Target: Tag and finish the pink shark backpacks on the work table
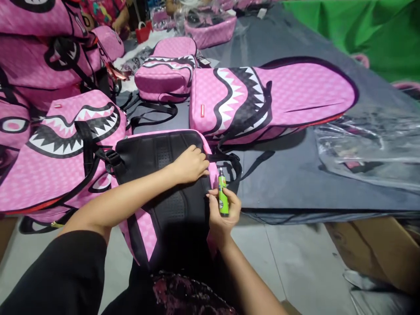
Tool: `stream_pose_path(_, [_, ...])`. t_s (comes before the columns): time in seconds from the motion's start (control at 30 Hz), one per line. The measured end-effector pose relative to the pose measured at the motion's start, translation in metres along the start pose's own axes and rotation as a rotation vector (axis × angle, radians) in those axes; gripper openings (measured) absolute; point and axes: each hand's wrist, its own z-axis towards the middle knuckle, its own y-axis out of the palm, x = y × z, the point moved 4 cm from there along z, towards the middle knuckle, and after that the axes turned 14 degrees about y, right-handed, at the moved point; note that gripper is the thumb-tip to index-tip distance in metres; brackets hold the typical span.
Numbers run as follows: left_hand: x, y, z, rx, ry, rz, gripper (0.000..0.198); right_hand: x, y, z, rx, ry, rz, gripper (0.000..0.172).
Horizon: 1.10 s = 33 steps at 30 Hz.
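Note:
A pink backpack with a black padded back panel [170,183] lies in front of me, back side up, over the table's front edge. My left hand [191,164] is closed at the panel's right edge, its fingers curled on the pink and black rim. My right hand [226,208] grips a slim green tube [223,194] with a narrow silver tip pointing up, beside that edge. Its thumb and a finger come close to the bag's side; whether they touch it I cannot tell. A black strap [234,168] loops out just beyond.
Pink shark-mouth backpacks lie at the left [65,131], at the back [166,72] and across the middle [229,100] of the grey table [288,179]. Clear plastic bags [367,148] lie at right. A cardboard box [370,249] stands below. Another person's arm [121,19] shows far left.

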Motion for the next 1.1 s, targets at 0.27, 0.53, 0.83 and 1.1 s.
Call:
stream_pose_path(0.27, [-0.018, -0.011, -0.007, -0.068, 0.123, -0.05, 0.048, 0.015, 0.007, -0.003, -0.111, -0.234, -0.111, 0.039])
stream_pose_path(0.53, [-0.034, -0.047, -0.024, -0.076, 0.032, 0.017, 0.044, 0.007, -0.001, -0.002, -0.094, 0.006, 0.081, 0.025])
stream_pose_path(0.83, [0.016, -0.038, -0.039, 0.018, -0.031, 0.006, 0.025, -0.035, 0.001, 0.037, -0.14, 0.23, 0.114, 0.03])
stream_pose_path(1.1, [0.038, -0.032, -0.054, 0.147, -0.078, 0.029, 0.015, -0.037, -0.006, 0.044, -0.139, 0.315, -0.028, 0.029])
